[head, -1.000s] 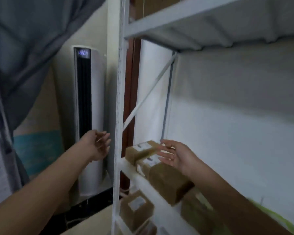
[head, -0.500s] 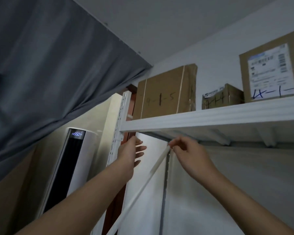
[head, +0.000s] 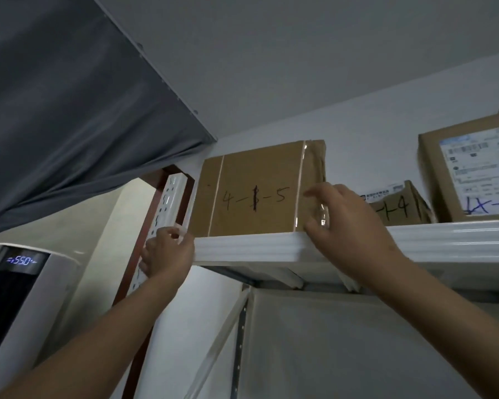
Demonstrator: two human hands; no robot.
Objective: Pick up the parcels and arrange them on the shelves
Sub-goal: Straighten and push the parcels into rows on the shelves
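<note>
Parcel marked 4-1-5 [head: 257, 191] sits on the top shelf [head: 271, 249], between the two sets of fingers. Right hand [head: 349, 223] has its fingers wide and loose against the taped right end, and left hand [head: 167, 251] has its fingers curled at the shelf corner just below-left, grip unclear, probably bracketing the box to square it. Half a second back both hands were under the shelf lip; now they're up at the box.

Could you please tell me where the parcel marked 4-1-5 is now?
In the head view the 4-1-5 parcel stands at the left end of the top shelf, beside the white upright; the right hand is at its right edge.
</note>
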